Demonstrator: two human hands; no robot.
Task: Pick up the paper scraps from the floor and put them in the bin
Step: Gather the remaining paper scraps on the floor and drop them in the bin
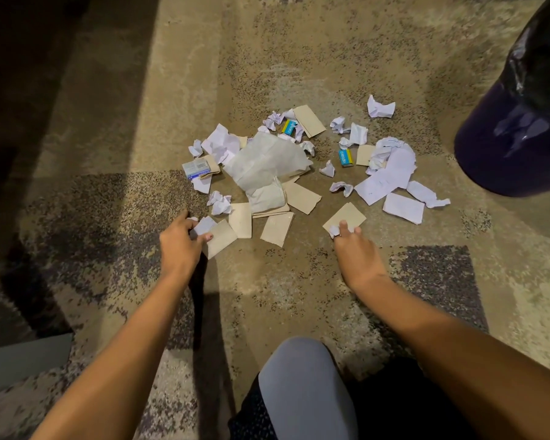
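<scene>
The left hand [180, 239] is curled around a small white scrap [204, 224], its fingertips also resting on the near corner of a tan card [221, 238]. The right hand [351, 249] pinches a small white wad [334, 230] between its fingertips at the near edge of a second tan card [344, 218]. Both hands are low at the carpet [124, 138], at the near margin of the scrap pile [286, 166].

The rest of the pile lies ahead of both hands, spread left to right. The bin [518, 128], dark and lined with a glossy bag, stands at far right, ahead of the right hand and well apart from the left. The right hand is the nearer to it, so its load has the shorter path; the left must cross over the pile. Judged from the litter remaining, the task is at an early stage.
</scene>
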